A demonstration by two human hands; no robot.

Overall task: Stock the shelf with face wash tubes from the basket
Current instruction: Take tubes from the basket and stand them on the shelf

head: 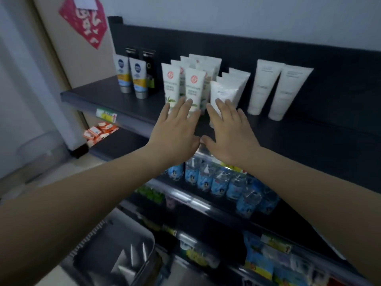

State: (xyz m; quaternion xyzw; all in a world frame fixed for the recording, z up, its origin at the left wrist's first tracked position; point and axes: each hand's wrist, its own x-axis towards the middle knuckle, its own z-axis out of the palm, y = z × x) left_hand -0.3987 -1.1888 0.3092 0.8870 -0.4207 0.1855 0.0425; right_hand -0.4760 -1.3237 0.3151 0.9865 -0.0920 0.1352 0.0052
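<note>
The left hand [177,126] and right hand [228,131] are spread flat, touching face wash tubes [194,87] that stand upright at the shelf [99,91] front, straight ahead. The basket [99,234] sits well below the shelf.

No lettering is sharp enough to read. At eleven o'clock, grey-capped tubes [138,78] bear a round dark-blue badge; at twelve, white tubes [193,87] carry a round red emblem above blurred lines. Farther out at eleven o'clock, a red sign [86,19] shows illegible white script.
</note>
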